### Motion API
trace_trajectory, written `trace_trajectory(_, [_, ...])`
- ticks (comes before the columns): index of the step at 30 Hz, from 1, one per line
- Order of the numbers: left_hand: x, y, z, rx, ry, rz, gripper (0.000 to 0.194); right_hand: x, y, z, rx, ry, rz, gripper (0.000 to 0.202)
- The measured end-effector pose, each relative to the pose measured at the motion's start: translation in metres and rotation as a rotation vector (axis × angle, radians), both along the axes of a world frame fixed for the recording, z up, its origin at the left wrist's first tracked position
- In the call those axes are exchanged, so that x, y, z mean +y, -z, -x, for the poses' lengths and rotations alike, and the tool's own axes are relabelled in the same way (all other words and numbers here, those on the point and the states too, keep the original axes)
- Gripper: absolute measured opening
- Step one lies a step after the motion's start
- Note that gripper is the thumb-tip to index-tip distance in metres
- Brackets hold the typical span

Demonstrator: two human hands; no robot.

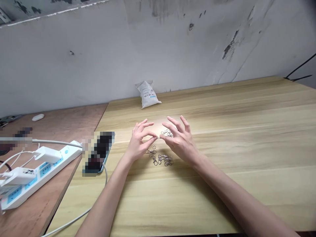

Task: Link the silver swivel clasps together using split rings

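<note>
- One pale, scuffed wall [98, 59] stands behind two work surfaces: a light wooden table [247, 131] and, to its left, a reddish-brown board [71, 118].
- One white power strip [44, 169] lies slanted on the board, with two white adapters [48, 154] clearly seen on it.
- Two bare hands meet above the table. The left hand [141, 141] has thumb and index finger closed to a narrow pinch on a small metal piece, its other three fingers raised and loosely spread.
- The right hand [181, 141] brings one low fingertip to the same piece, with three fingers lifted and fanned apart; whether it grips or only touches cannot be told.
- One phone [101, 153], partly pixelated, rests at the table's left side, a pale cable beside it.
- One white packet [148, 95] with a printed label sits near the wall.
- One white oval object [38, 117] lies at the back of the board.
- Two groups of metal clasps lie on the table: a nearer one [168, 158], at least five, and a farther one [165, 132], overlapping too much to count.
- One small metal piece [158, 137] is between the two hands' fingertips.
</note>
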State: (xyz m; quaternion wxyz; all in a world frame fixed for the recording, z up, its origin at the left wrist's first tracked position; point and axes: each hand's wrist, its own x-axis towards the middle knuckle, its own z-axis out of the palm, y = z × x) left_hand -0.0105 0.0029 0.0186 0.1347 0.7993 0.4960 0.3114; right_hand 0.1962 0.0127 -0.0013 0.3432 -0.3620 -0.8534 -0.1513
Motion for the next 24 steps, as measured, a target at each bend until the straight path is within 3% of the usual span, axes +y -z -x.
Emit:
trace_trajectory(6, [0.003, 0.007, 0.009, 0.048, 0.036, 0.138, 0.010, 0.005, 0.002, -0.007, -0.043, 0.079, 0.084, 0.015])
trace_trajectory(11, [-0.001, 0.001, 0.016, 0.074, 0.192, 0.301, 0.010, 0.010, 0.003, -0.014, -0.038, 0.132, 0.161, 0.015])
trace_trajectory(14, [-0.003, -0.001, 0.017, 0.147, 0.203, 0.353, 0.008, 0.010, 0.003, -0.016, -0.050, 0.045, 0.210, 0.016])
trace_trajectory(20, [-0.002, 0.000, 0.018, 0.185, 0.155, 0.339, 0.007, 0.001, -0.004, -0.016, -0.076, -0.320, 0.465, 0.018])
trace_trajectory(24, [-0.004, -0.003, 0.012, 0.136, 0.211, 0.348, 0.013, -0.004, -0.009, -0.014, -0.062, -0.390, 0.613, 0.015])
